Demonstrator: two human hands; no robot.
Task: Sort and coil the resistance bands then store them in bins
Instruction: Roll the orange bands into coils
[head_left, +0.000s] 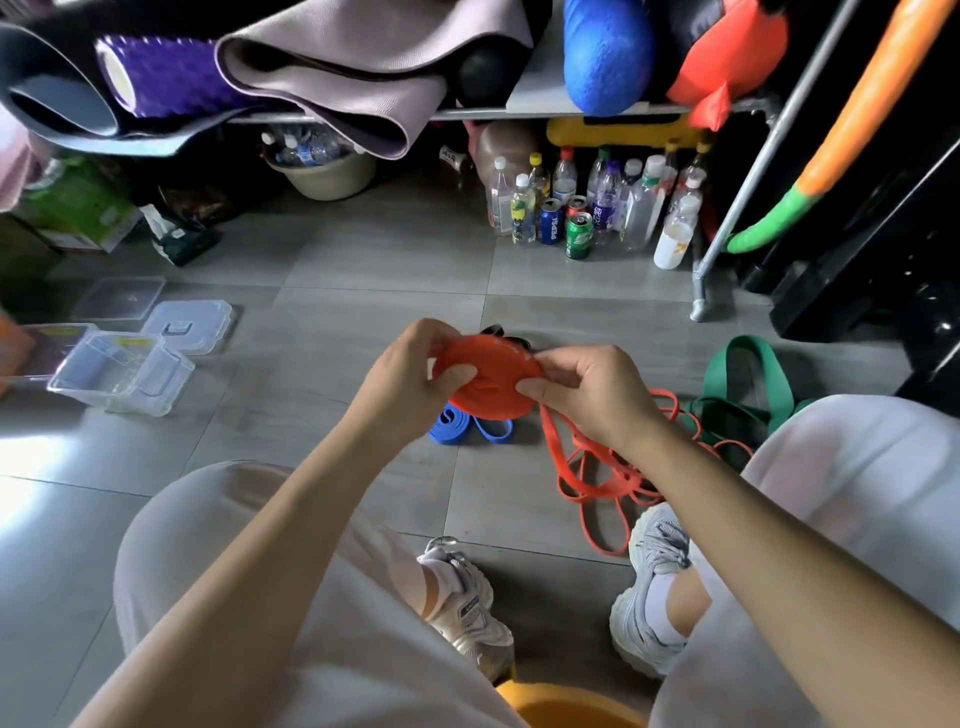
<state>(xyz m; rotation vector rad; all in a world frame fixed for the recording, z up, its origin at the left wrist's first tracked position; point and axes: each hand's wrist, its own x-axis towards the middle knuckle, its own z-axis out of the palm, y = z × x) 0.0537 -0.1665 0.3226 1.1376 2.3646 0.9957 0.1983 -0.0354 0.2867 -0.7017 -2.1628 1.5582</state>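
While I sit low over the grey tiled floor (363, 260), a rounded yellow rim (571, 709) shows nearest, at the bottom edge, with my two mesh sneakers (470, 608) beyond it.

Both hands are up between my knees. My left hand (410, 384) grips the left side of the orange coil (491, 382), thumb on the flat face, fingers curled over the top. My right hand (592, 395) pinches the coil's right edge, thumb and fingers bent round it. The coil is a flat, tightly wound disc of smooth rubber, held above the floor, not touching it.

The loose orange tail (587, 467) drops from under the right hand and lies in thin tangled loops by my right sneaker. A wide, flat blue band (467, 428), loosely folded, is on the floor just under the coil. A broad matte green band (743, 395) is in big loops near the floor's right edge, next to my right knee. Something small and black (498, 332) sits behind the coil, can't tell what.

Clear rigid plastic bins (124, 374) stand open near the floor's left edge, with a square clear lid (189, 325) just behind them.

Farther back, plastic bottles and cans (582, 208) stand under a metal shelf (545, 111) holding a folded mauve mat (363, 67) and a knobbly purple roller (166, 73).
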